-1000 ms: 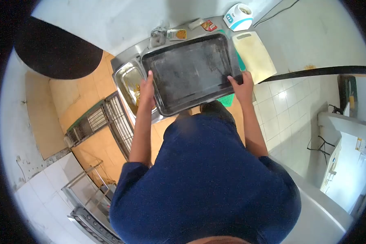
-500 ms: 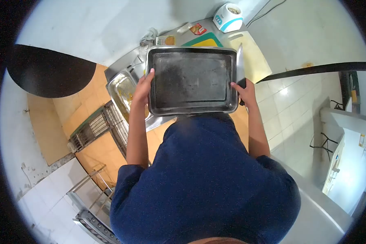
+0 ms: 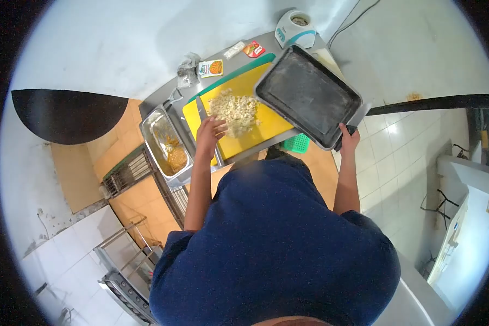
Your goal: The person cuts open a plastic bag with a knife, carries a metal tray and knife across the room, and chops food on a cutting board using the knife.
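Note:
A dark rectangular baking tray (image 3: 308,96) hangs tilted over the right part of the worktop, gripped at its lower right corner by my right hand (image 3: 349,140). The same hand also holds the black handle of a knife (image 3: 358,116), whose blade points up along the tray's edge. My left hand (image 3: 209,133) is open, fingers apart, at the near left side of a heap of chopped pale food (image 3: 234,111). That heap lies on a yellow cutting board (image 3: 244,142). A second long blade (image 3: 201,108) lies along the board's left end, partly hidden by my left hand.
Left of the board sits a steel pan (image 3: 146,126) with orange-brown food. Behind are a plastic bag (image 3: 188,69), food packets (image 3: 210,68) and a white-and-blue appliance (image 3: 295,30). A green board (image 3: 231,77) lies under the yellow one. Below the counter is a green basket (image 3: 296,143).
My left hand has let go of the tray and moved to the chopped food. The tray has swung right and tilted in my right hand, uncovering the yellow board and heap.

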`<act>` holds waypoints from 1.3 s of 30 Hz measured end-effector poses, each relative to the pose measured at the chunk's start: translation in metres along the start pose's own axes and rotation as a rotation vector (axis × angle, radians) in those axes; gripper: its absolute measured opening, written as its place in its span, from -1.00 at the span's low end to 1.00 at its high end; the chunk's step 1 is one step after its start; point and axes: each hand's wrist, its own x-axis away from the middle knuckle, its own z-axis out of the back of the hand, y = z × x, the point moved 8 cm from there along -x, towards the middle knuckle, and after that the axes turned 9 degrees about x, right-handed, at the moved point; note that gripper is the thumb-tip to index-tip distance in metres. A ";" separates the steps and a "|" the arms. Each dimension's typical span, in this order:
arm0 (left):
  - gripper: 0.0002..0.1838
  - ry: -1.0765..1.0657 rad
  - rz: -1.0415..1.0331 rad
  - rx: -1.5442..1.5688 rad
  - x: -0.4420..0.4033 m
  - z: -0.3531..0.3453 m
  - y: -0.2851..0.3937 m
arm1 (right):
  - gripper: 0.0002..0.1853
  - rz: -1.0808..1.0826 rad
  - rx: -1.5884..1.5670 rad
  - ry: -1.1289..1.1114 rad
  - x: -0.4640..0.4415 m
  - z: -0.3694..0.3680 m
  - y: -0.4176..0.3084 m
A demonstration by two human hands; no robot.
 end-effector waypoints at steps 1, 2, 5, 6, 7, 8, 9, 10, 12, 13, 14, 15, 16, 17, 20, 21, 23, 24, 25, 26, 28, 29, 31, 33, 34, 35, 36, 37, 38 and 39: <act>-0.61 0.022 -0.003 0.105 -0.001 0.005 0.000 | -0.66 -0.001 -0.015 0.026 -0.002 0.009 0.004; -0.63 0.044 -0.009 0.211 -0.004 0.008 0.000 | -0.67 0.000 -0.031 0.050 -0.005 0.015 0.008; -0.65 0.096 -0.128 0.220 -0.003 0.004 0.020 | -0.71 -0.041 -0.120 0.090 -0.013 0.026 0.033; -0.65 0.107 -0.160 0.216 -0.002 0.003 0.025 | -0.71 -0.066 -0.127 0.098 -0.013 0.030 0.042; -0.67 0.079 -0.181 0.211 -0.002 -0.001 0.029 | -0.74 -0.061 -0.129 0.104 -0.014 0.031 0.050; -0.67 0.087 -0.183 0.208 -0.001 -0.006 0.028 | -0.74 -0.052 -0.128 0.123 -0.015 0.033 0.058; -0.66 0.097 -0.186 0.205 0.001 -0.008 0.027 | -0.74 -0.044 -0.127 0.138 -0.014 0.032 0.064; -0.65 0.106 -0.194 0.200 0.002 -0.007 0.026 | -0.74 -0.034 -0.130 0.153 -0.011 0.026 0.064; -0.67 0.093 -0.172 0.204 0.003 -0.008 0.017 | -0.77 -0.023 -0.096 0.143 -0.010 0.017 0.060; -0.67 0.103 -0.150 0.201 0.004 -0.007 0.011 | -0.76 -0.067 -0.032 0.117 -0.009 0.015 0.063; -0.68 0.111 -0.127 0.197 0.003 -0.006 0.005 | -0.76 -0.111 0.031 0.094 -0.008 0.015 0.065; -0.73 0.129 -0.119 0.195 0.006 -0.005 0.000 | -0.76 -0.127 0.047 0.061 -0.005 0.012 0.064; -0.73 0.128 -0.107 0.190 0.006 -0.004 -0.004 | -0.76 -0.141 0.062 0.030 0.003 0.005 0.050; -0.73 0.129 -0.095 0.183 0.007 -0.001 -0.007 | -0.76 -0.155 0.077 -0.003 0.008 -0.001 0.039; -0.73 0.118 -0.080 0.161 0.011 0.010 -0.014 | -0.75 -0.217 0.115 -0.085 0.017 -0.009 0.032; -0.72 0.110 -0.079 0.154 0.012 0.013 -0.014 | -0.73 -0.171 0.209 -0.060 0.019 -0.007 0.027; -0.71 0.099 -0.009 0.171 0.011 0.020 -0.018 | -0.69 -0.071 0.396 -0.008 0.023 -0.004 0.015; -0.71 0.091 0.024 0.180 0.010 0.023 -0.017 | -0.64 0.018 0.575 0.077 0.028 0.000 0.004; -0.68 0.064 0.056 0.163 0.011 0.025 -0.018 | -0.58 0.108 0.752 0.161 0.033 0.001 -0.008; -0.68 0.036 0.039 0.055 0.011 0.026 -0.016 | -0.53 0.199 0.927 0.245 0.042 -0.001 -0.019; -0.67 -0.021 0.002 -0.166 0.008 0.026 -0.012 | -0.49 0.320 0.861 0.170 0.055 -0.026 -0.039; -0.66 -0.068 -0.077 -0.215 0.001 0.029 -0.016 | -0.46 0.378 0.827 0.133 0.062 -0.041 -0.051; -0.65 -0.078 -0.367 -0.547 0.000 0.027 -0.007 | -0.57 0.482 0.868 0.044 0.078 -0.080 -0.068; -0.61 -0.108 -0.666 -0.807 -0.001 0.020 -0.007 | -0.62 0.444 0.913 -0.219 0.099 -0.133 -0.065; -0.60 -0.118 -0.760 -0.902 0.007 0.010 0.001 | -0.61 0.474 0.884 -0.339 0.113 -0.161 -0.060; -0.60 -0.129 -0.855 -0.997 0.020 -0.008 0.014 | -0.61 0.502 0.853 -0.457 0.126 -0.188 -0.050; -0.59 -0.142 -0.950 -1.089 0.030 -0.021 0.019 | -0.63 0.594 0.916 -0.481 0.136 -0.210 -0.032; -0.47 -0.229 -0.835 -1.111 0.019 -0.024 0.004 | -0.63 0.613 0.959 -0.506 0.150 -0.228 -0.028; -0.43 -0.247 -0.867 -1.199 0.016 -0.033 -0.001 | -0.64 0.605 1.030 -0.509 0.161 -0.241 -0.025; -0.38 -0.262 -0.899 -1.289 0.013 -0.042 -0.006 | -0.63 0.550 1.072 -0.515 0.171 -0.251 -0.027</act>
